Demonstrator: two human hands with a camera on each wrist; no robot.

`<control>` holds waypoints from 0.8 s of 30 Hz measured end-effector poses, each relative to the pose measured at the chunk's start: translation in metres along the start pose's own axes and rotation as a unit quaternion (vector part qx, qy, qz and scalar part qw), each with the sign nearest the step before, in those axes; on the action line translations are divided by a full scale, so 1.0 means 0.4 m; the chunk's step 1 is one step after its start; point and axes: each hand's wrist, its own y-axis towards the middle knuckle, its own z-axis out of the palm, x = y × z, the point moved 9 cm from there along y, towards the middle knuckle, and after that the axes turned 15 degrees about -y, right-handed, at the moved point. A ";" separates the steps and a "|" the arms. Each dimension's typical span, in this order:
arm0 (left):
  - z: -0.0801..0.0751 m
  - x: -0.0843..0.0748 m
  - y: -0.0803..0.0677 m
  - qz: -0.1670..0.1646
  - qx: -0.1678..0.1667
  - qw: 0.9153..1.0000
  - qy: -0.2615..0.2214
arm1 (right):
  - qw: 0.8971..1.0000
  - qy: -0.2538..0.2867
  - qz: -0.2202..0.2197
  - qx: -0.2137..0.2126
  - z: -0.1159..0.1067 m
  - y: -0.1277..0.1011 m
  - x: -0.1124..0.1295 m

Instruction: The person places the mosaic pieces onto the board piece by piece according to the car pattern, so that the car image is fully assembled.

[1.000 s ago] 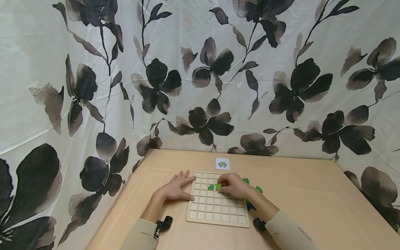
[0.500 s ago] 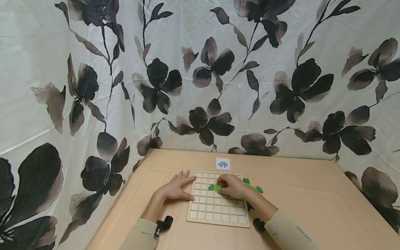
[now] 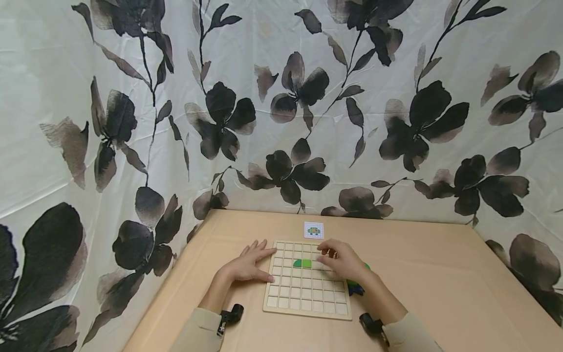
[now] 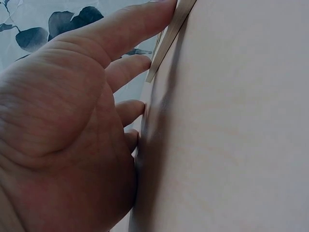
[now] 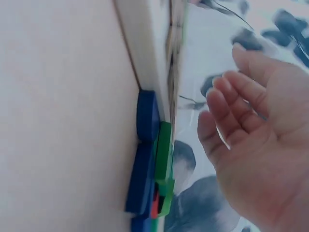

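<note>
1. Looking down from my head, I see my left hand (image 3: 246,266) lying flat on the table (image 3: 440,274), fingers straight, fingertips against the left edge of the wooden grid board (image 3: 303,298). My right hand (image 3: 345,261) hovers over the board's upper right part, fingers loosely spread, holding nothing. Two green tiles (image 3: 302,263) sit side by side in the board's cells, just left of that hand. A small picture card (image 3: 313,230) lies beyond the board.
2. At my left wrist, the left hand (image 4: 72,125) presses flat on the table, and the forefinger touches the board's edge (image 4: 169,38).
3. At my right wrist, the right hand (image 5: 260,150) is open and empty, fingers relaxed. Blue pieces (image 5: 145,159) and a green piece (image 5: 164,159) lie on the table against the board's side (image 5: 149,53).
</note>
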 end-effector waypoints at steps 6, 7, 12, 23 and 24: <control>0.001 0.002 0.004 -0.001 -0.001 1.000 0.000 | 0.995 0.011 0.063 -0.083 -0.070 -0.041 -0.080; 0.002 0.003 0.005 -0.002 -0.001 1.000 0.001 | 0.993 0.012 0.072 -0.092 -0.079 -0.046 -0.093; 0.004 0.004 0.004 -0.003 -0.001 1.000 0.005 | 0.986 0.019 0.114 -0.119 -0.117 -0.068 -0.140; 0.003 0.003 0.003 -0.002 0.000 1.000 0.000 | 0.983 0.018 0.150 -0.101 -0.112 -0.077 -0.200; 0.003 0.004 0.002 -0.002 0.000 1.000 0.000 | 0.983 0.018 0.151 -0.098 -0.108 -0.077 -0.204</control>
